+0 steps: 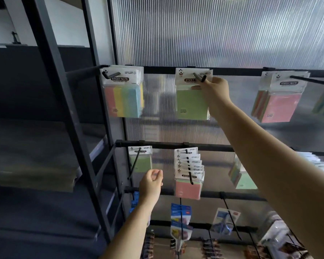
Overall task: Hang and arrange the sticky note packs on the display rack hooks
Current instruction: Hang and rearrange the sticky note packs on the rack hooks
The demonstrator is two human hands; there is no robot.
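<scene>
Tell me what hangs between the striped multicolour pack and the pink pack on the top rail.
In the head view, a green pack hangs there, held by the right hand.

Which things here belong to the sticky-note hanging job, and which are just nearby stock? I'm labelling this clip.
Job:
green sticky note pack on the top-row black hook, gripped by the right hand
multicolour striped pack
pink pack
lower stack of pink packs
left hand, empty

Nearby stock:
blue carded packets
ribbed translucent back panel
</scene>
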